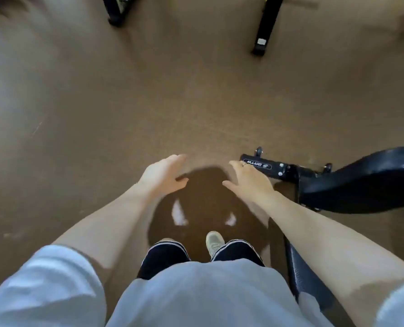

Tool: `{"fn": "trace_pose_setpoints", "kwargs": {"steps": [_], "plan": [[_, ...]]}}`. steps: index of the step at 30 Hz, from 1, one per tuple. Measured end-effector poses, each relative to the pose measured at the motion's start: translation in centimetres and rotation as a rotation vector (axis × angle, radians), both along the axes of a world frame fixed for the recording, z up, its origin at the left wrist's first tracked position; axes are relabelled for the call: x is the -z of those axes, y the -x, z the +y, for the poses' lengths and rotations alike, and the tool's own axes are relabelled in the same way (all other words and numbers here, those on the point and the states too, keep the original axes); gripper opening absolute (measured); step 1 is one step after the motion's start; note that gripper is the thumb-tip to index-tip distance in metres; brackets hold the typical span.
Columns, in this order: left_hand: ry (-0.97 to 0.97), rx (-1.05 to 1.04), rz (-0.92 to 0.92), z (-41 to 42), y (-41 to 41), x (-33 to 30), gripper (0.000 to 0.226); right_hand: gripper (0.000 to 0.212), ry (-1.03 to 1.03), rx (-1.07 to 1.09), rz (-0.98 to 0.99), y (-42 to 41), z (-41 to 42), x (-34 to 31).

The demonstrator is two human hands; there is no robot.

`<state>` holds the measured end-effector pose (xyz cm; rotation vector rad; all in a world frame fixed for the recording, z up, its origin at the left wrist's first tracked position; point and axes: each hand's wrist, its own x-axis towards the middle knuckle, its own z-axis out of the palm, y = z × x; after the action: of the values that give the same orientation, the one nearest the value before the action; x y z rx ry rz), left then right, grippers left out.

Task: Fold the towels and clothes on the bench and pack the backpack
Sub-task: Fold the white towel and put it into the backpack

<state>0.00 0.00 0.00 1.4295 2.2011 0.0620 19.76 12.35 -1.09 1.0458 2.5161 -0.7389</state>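
Fingers (177, 159) of the left hand (162, 173) are spread loose and nearly straight, and they hold nothing. Fingers of the right hand (250, 178) are also spread loose and hold nothing. A thin ring (243, 164) sits on one right finger. Both hands hang in the air over the brown floor (102, 102), a little apart from each other, palms facing down.

No bag, box or other thing to put stuff in shows up. No towels or clothes to fold show up either, and no backpack.

A black padded bench (361, 182) is at 3 o'clock from the right hand, just beside it. Its black metal foot bar (274, 167) pokes out behind the right fingers, so close that I cannot tell if they touch. A label (257, 164) on that bar has white writing, upside down from here. It looks like "BIRTW", but it is too blurry to be sure.

At 6 o'clock from the hands are dark shorts (163, 256) with a white stripe, a pale shoe (214, 241), and a light grey shirt (196, 296). A dark shadow (205, 199) lies on the floor under the hands.

At 12 o'clock, far away, two black frame legs (264, 27) stand on the floor. One has a small white sticker (261, 41). Its words are too small to read.
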Motion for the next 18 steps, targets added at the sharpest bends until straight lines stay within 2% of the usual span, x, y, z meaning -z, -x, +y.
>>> {"fn": "trace_pose_setpoints", "kwargs": {"steps": [5, 9, 18], "plan": [[0.047, 0.286, -0.054, 7.4, -0.9, -0.4, 0.071, 0.055, 0.149, 0.310, -0.053, -3.4, 2.2, 1.1], [0.072, 0.591, -0.058, 12.4, -1.4, -0.5, 0.064, 0.041, 0.155, 0.587, -0.002, -4.1, 1.1, 1.4], [0.186, 1.327, -0.112, 17.3, -8.0, -1.6, 0.060, 0.051, 0.240, 1.418, 0.049, -4.6, -11.8, 0.4]]}}
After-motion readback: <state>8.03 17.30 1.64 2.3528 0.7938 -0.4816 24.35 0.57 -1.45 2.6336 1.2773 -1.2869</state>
